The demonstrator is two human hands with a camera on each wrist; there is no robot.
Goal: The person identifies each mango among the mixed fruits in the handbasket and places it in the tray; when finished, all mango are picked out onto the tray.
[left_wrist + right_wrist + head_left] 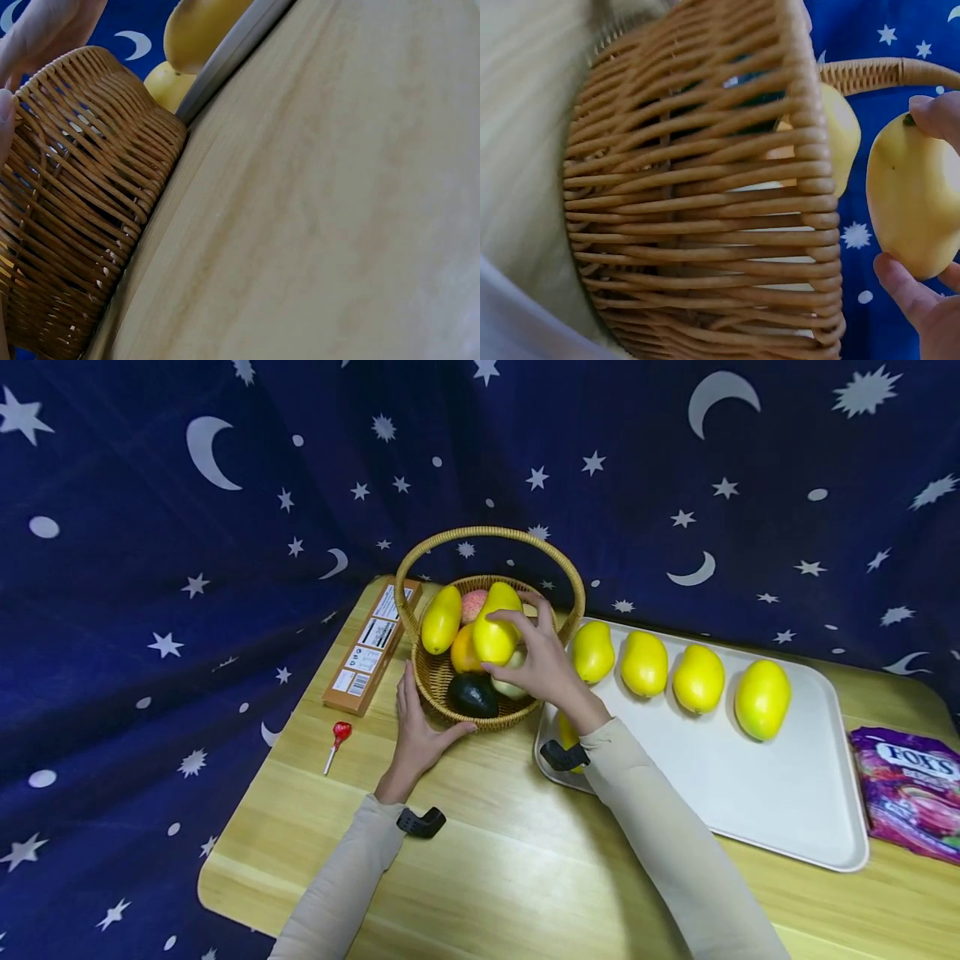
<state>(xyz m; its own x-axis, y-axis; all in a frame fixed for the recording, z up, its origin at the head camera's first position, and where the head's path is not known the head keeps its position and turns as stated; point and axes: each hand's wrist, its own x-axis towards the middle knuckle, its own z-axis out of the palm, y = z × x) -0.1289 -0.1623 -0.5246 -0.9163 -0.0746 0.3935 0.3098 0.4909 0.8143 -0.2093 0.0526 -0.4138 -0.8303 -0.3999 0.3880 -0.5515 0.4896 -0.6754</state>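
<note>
In the head view, my right hand [542,653] holds a yellow mango [498,622] above the wicker basket [431,689], pinching it between thumb and fingers. The right wrist view shows this mango [915,196] gripped near its two ends, apart from the basket's rim. My left hand [420,739] touches the basket's near left side, fingers straight along the outside and thumb spread toward the front. Inside the basket lie another mango [442,619], a pink fruit [473,605], an orange fruit [464,650], a dark avocado [473,695] and a pale fruit partly hidden by my right hand.
Several mangoes lie on a white tray [757,793] at the right, one partly behind my right wrist. A purple FOX'S bag [911,789] sits beyond it. Left of the basket are an orange-brown box [372,647] and a red lollipop [341,732]. A starry curtain [637,510] hangs behind.
</note>
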